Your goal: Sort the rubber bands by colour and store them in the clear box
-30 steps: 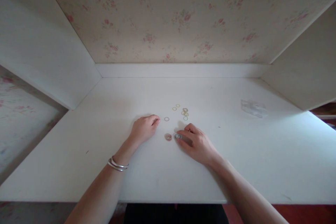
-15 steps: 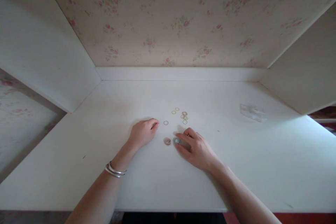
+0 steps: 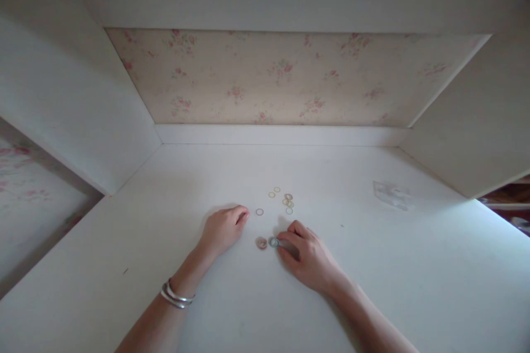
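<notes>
Thumb and index finger of my right hand pinch the right edge of a small pile of grey-blue rings on the white tabletop. Touching or almost touching its left side is a pile of pinkish-brown rings. My left hand rests on its side with the fingers curled closed; whatever may be inside is hidden. One thin brownish ring lies just right of it. Farther back are two thin yellow rings and a loose cluster of yellowish rings, with a pale greenish ring in front.
A crumpled clear plastic bag lies on the right of the tabletop. Side panels and a floral back wall enclose the desk. A small dark sliver lies at the left. Silver bangles circle my left wrist.
The view has tipped upward, so everything sits lower. My right hand has shifted the grey-blue rings slightly left, closer to the pinkish-brown pile. My left hand has stayed about still.
</notes>
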The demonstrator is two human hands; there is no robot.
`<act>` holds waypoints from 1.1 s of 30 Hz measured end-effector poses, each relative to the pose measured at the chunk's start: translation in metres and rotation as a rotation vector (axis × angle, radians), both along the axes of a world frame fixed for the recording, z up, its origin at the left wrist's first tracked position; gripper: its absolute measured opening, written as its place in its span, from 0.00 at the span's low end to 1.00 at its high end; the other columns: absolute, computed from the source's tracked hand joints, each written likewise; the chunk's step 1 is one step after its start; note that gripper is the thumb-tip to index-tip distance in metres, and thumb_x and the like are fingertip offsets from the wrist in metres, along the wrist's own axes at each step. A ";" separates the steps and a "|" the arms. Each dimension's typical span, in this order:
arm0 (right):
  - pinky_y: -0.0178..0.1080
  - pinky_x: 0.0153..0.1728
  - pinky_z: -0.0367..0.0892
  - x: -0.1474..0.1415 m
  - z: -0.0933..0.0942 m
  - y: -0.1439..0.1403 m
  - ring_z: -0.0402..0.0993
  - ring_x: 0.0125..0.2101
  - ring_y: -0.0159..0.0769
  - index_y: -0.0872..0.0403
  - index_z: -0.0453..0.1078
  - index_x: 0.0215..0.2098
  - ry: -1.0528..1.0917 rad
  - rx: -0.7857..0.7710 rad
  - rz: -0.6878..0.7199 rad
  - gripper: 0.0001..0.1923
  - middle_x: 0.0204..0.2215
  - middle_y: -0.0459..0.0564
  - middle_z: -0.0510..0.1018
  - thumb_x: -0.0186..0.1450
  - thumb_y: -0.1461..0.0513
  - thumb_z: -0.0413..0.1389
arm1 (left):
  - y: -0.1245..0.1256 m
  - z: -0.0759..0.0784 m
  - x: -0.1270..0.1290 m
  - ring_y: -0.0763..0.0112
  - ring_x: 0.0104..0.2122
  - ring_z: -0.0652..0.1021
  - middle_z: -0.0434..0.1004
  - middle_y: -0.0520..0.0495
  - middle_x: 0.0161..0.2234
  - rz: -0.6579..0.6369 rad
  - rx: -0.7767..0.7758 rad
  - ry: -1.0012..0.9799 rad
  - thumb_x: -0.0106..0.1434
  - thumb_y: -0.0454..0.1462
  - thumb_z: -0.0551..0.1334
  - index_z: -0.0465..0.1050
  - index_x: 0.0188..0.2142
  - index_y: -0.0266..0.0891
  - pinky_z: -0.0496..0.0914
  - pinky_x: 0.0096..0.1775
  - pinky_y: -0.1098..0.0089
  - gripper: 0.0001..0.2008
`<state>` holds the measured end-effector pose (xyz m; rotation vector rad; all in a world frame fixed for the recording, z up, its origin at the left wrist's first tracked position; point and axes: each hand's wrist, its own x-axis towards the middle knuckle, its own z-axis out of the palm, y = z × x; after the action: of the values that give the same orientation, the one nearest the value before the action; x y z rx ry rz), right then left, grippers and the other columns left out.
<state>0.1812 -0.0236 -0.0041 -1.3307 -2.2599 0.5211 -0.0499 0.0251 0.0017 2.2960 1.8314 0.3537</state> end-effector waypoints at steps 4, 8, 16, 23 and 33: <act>0.40 0.39 0.66 -0.001 -0.001 0.001 0.68 0.34 0.33 0.50 0.71 0.42 -0.002 0.020 0.002 0.11 0.35 0.48 0.68 0.62 0.63 0.52 | 0.001 -0.002 0.000 0.70 0.32 0.77 0.80 0.55 0.34 0.000 0.010 -0.005 0.67 0.43 0.50 0.73 0.39 0.50 0.62 0.31 0.72 0.12; 0.40 0.39 0.66 0.001 -0.002 0.001 0.69 0.34 0.34 0.50 0.71 0.43 0.006 0.021 0.001 0.11 0.36 0.49 0.69 0.63 0.62 0.52 | 0.000 -0.001 0.000 0.69 0.34 0.77 0.80 0.54 0.35 -0.006 0.008 -0.009 0.67 0.43 0.50 0.73 0.40 0.50 0.62 0.33 0.72 0.13; 0.34 0.30 0.66 0.002 -0.002 0.002 0.69 0.31 0.31 0.51 0.72 0.41 0.129 -0.022 -0.023 0.11 0.34 0.49 0.71 0.64 0.59 0.51 | 0.000 0.001 0.000 0.69 0.34 0.77 0.80 0.53 0.36 0.003 -0.015 -0.006 0.67 0.43 0.50 0.73 0.41 0.49 0.64 0.34 0.72 0.14; 0.33 0.25 0.62 0.002 0.001 0.023 0.68 0.23 0.30 0.52 0.74 0.37 0.190 -0.101 -0.221 0.15 0.24 0.45 0.75 0.65 0.55 0.48 | -0.002 0.004 0.001 0.68 0.37 0.77 0.80 0.53 0.37 0.011 -0.039 -0.018 0.67 0.43 0.50 0.73 0.41 0.50 0.64 0.35 0.71 0.14; 0.34 0.26 0.59 0.003 0.015 0.071 0.75 0.29 0.37 0.44 0.75 0.42 -0.284 -0.059 -0.422 0.15 0.32 0.48 0.80 0.64 0.55 0.48 | -0.009 0.007 0.003 0.68 0.39 0.77 0.79 0.52 0.40 -0.073 -0.040 -0.080 0.68 0.42 0.48 0.73 0.44 0.49 0.66 0.39 0.70 0.15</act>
<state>0.1844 0.0473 0.0104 -1.9514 -2.0913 0.2640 -0.0471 0.0160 0.0085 2.2804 1.6971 0.3887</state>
